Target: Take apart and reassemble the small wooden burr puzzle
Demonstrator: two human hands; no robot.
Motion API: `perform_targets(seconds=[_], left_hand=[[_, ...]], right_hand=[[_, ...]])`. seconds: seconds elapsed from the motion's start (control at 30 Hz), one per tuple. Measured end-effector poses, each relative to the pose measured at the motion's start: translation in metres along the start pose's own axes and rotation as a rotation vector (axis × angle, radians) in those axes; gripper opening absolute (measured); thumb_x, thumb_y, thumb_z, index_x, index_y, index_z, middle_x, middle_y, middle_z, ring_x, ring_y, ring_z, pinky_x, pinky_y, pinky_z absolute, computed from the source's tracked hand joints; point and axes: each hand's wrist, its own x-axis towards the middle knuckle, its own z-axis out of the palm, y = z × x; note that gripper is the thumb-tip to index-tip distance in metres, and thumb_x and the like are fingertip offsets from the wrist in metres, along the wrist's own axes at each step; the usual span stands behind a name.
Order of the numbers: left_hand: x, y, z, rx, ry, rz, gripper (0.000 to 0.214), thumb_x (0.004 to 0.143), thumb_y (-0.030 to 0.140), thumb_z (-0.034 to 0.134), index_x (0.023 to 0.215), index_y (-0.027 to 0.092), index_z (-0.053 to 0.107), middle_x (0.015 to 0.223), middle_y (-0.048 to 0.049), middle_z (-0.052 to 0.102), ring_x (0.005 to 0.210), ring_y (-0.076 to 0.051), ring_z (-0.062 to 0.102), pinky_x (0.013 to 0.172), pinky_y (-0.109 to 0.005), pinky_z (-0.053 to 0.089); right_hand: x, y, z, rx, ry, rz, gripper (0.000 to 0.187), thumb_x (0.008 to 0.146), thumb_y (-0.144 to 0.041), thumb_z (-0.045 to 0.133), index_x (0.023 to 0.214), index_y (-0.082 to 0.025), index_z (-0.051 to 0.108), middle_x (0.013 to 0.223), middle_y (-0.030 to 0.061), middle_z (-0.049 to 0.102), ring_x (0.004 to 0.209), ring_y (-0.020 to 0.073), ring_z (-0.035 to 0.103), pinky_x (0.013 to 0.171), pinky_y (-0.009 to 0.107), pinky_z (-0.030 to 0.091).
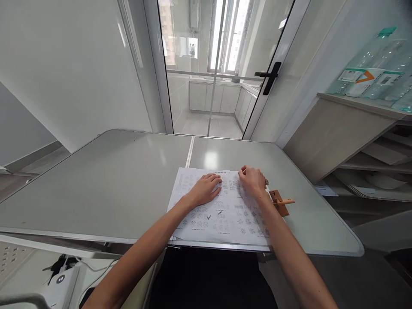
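Observation:
A large sheet of white paper (193, 234) printed with rows of small dark patterns lies on the table. My left hand (207, 188) rests flat on its upper middle, fingers stretched out. Near the sheet's upper right, my right hand (252, 179) is closed in a pinch. A thin pale tip shows at its fingers, too small to name. Just right of my right wrist lies a brown block (279, 203) with a light wooden stick (287, 201) across it. Another small brown piece is partly hidden behind that hand. Two small dark marks or bits are on the paper's lower middle.
The grey-green table (96, 184) has a seam above the paper. A glass door (215, 98) with a black handle (270, 78) stands behind it. Right are shelves (360, 103) with clear plastic bottles (363, 68). Lower left, a white box (62, 285), cables and keys lie below table height.

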Motion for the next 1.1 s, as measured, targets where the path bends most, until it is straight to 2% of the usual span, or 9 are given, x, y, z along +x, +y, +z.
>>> perform_targets(seconds=[0.17,0.27,0.37,0.5,0.63,0.77,0.87,0.97,1.1], left_hand=[[0.000,0.002,-0.001,-0.065,0.013,-0.023,0.025,0.103,0.030,0.055,0.124,0.023,0.067,0.143,-0.0115,0.068,0.140,-0.033,0.058,0.120,-0.056,0.045],[0.000,0.005,-0.001,-0.137,0.037,-0.058,0.024,0.102,0.033,0.057,0.122,0.024,0.066,0.138,-0.0115,0.070,0.137,-0.033,0.059,0.120,-0.057,0.044],[0.001,0.010,-0.001,-0.247,0.082,-0.127,0.027,0.103,0.040,0.054,0.121,0.023,0.065,0.134,-0.0126,0.070,0.133,-0.034,0.060,0.117,-0.056,0.045],[0.006,0.018,-0.002,-0.475,0.133,-0.268,0.047,0.111,0.053,0.030,0.120,0.020,0.063,0.114,-0.0123,0.074,0.110,-0.030,0.069,0.099,-0.049,0.055],[0.010,0.022,-0.006,-0.766,0.065,-0.336,0.064,0.111,0.065,0.014,0.118,0.019,0.058,0.099,-0.0108,0.076,0.087,-0.024,0.075,0.076,-0.039,0.059],[0.011,0.020,-0.007,-0.964,0.008,-0.365,0.061,0.101,0.074,0.048,0.117,0.016,0.056,0.090,-0.0086,0.074,0.073,-0.020,0.072,0.061,-0.030,0.053],[0.012,0.017,-0.004,-1.042,0.035,-0.393,0.058,0.094,0.069,0.067,0.116,0.016,0.057,0.086,-0.0051,0.071,0.072,-0.017,0.069,0.066,-0.030,0.054],[0.013,0.015,0.000,-1.088,0.111,-0.439,0.054,0.093,0.066,0.070,0.111,0.016,0.058,0.084,-0.0032,0.070,0.072,-0.016,0.066,0.072,-0.032,0.054],[0.018,0.010,0.001,-1.149,0.200,-0.511,0.055,0.094,0.069,0.066,0.109,0.016,0.059,0.091,-0.0070,0.072,0.070,-0.015,0.065,0.069,-0.031,0.051]], right_hand=[[-0.001,-0.016,-0.008,0.332,-0.091,-0.026,0.012,0.084,-0.034,0.069,0.081,-0.022,0.070,0.071,0.0044,0.071,0.074,0.0232,0.066,0.073,0.032,0.049],[-0.003,-0.031,-0.010,0.618,-0.244,-0.050,0.023,0.082,-0.047,0.072,0.085,-0.024,0.068,0.068,-0.0014,0.064,0.051,0.0138,0.046,0.051,0.027,0.039],[-0.004,-0.047,-0.009,0.894,-0.398,-0.053,0.034,0.077,-0.055,0.077,0.087,-0.024,0.067,0.067,-0.0053,0.056,0.045,0.0083,0.029,0.042,0.024,0.026],[-0.003,-0.062,-0.001,1.167,-0.529,-0.031,0.038,0.073,-0.054,0.082,0.085,-0.024,0.062,0.062,-0.0093,0.047,0.042,0.0053,0.020,0.037,0.021,0.020],[-0.003,-0.066,0.009,1.343,-0.589,-0.004,0.036,0.074,-0.051,0.082,0.082,-0.025,0.059,0.060,-0.0118,0.040,0.040,0.0047,0.018,0.034,0.020,0.019],[-0.005,-0.060,0.017,1.457,-0.570,0.012,0.033,0.076,-0.049,0.080,0.084,-0.026,0.057,0.058,-0.0130,0.037,0.039,0.0052,0.014,0.032,0.020,0.019],[-0.005,-0.056,0.020,1.512,-0.521,0.020,0.031,0.079,-0.048,0.078,0.086,-0.027,0.057,0.059,-0.0124,0.038,0.038,0.0063,0.018,0.033,0.020,0.023],[-0.006,-0.053,0.023,1.535,-0.467,0.021,0.030,0.077,-0.047,0.078,0.087,-0.027,0.058,0.064,-0.0096,0.046,0.043,0.0084,0.035,0.040,0.022,0.037],[-0.009,-0.052,0.029,1.501,-0.401,0.016,0.029,0.076,-0.048,0.076,0.086,-0.026,0.059,0.077,-0.0028,0.059,0.066,0.0144,0.059,0.056,0.026,0.054]])
